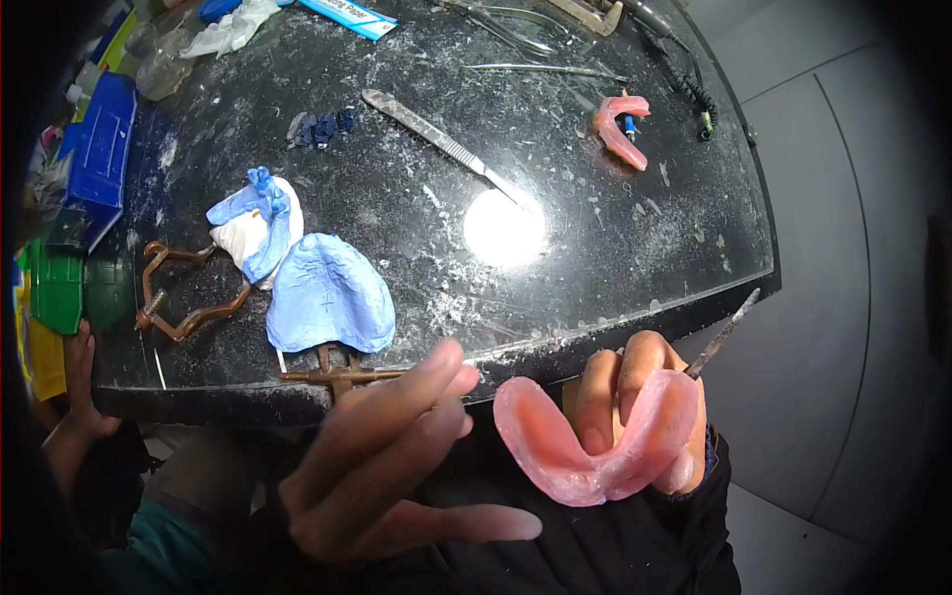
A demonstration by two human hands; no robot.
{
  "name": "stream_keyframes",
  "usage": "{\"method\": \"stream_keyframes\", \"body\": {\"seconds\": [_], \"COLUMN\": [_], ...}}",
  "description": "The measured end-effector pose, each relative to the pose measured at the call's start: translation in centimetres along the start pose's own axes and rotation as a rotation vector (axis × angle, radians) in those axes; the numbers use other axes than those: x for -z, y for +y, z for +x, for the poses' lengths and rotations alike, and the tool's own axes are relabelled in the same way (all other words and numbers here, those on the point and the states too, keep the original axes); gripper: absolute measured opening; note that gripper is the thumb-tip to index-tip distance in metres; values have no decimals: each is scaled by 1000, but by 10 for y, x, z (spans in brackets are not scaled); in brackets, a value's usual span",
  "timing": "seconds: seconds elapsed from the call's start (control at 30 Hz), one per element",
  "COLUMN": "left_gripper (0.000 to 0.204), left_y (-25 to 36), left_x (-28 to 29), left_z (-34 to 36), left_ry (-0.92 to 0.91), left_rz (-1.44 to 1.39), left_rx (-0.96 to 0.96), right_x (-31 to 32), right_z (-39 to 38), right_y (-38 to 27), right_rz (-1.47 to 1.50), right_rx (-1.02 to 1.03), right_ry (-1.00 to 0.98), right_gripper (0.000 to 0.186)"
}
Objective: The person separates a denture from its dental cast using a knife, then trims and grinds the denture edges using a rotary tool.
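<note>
My right hand (650,382) is closed around a pink U-shaped wax denture rim (654,451), just in front of the table's edge. The tip of a thin, stained metal tool (729,332) sticks up beyond the same hand; its handle is hidden. Left of the rim, my left hand (387,476) is slightly blurred, with fingers stretched and thumb apart, holding nothing. Beyond it lies a brass dental articulator (198,322) with a blue plaster cast (332,297) and a blue-and-white cast (263,223) at its frame.
A metal scalpel (426,134) lies mid-table near dark blue scraps (322,129). Another pink rim (620,134) sits far right. Thin metal instruments (545,69) and a blue-and-white packet (352,15) are at the back. Blue (104,149) and green bins (58,288) stand left, near another person's hand (84,382).
</note>
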State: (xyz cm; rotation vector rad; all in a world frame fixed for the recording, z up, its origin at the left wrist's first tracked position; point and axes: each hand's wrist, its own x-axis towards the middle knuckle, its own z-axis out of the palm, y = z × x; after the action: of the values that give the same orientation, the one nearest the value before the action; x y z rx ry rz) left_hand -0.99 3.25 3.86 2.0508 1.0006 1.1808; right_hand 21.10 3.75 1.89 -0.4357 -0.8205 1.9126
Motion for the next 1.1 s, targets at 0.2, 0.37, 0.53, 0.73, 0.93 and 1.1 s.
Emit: {"method": "stream_keyframes", "body": {"seconds": [0.2,0.37,0.53,0.73,0.93,1.1], "left_gripper": [67,62,63,64,63,63], "left_y": [4,-1,4,5,-2,-3], "left_x": [-18,-17,-11,-10,-17,-22], "left_z": [-6,-10,-6,-10,-16,-16], "left_ry": [160,41,-16,-25,25,59], "left_rz": [-422,-459,-395,-417,-446,-481], "left_rx": [212,157,169,168,129,120], "right_x": [-6,-1,-7,-13,-12,-7], "right_z": [-5,-10,-14,-12,-11,-14], "right_y": [1,3,-5,-5,-3,-2], "right_rz": [46,48,-62,-66,-90,-12], "right_rx": [-4,-4,-41,-26,8,-47], "right_ry": [-17,-50,-2,9,4,3], "right_gripper": [44,40,39,40,41,42]}}
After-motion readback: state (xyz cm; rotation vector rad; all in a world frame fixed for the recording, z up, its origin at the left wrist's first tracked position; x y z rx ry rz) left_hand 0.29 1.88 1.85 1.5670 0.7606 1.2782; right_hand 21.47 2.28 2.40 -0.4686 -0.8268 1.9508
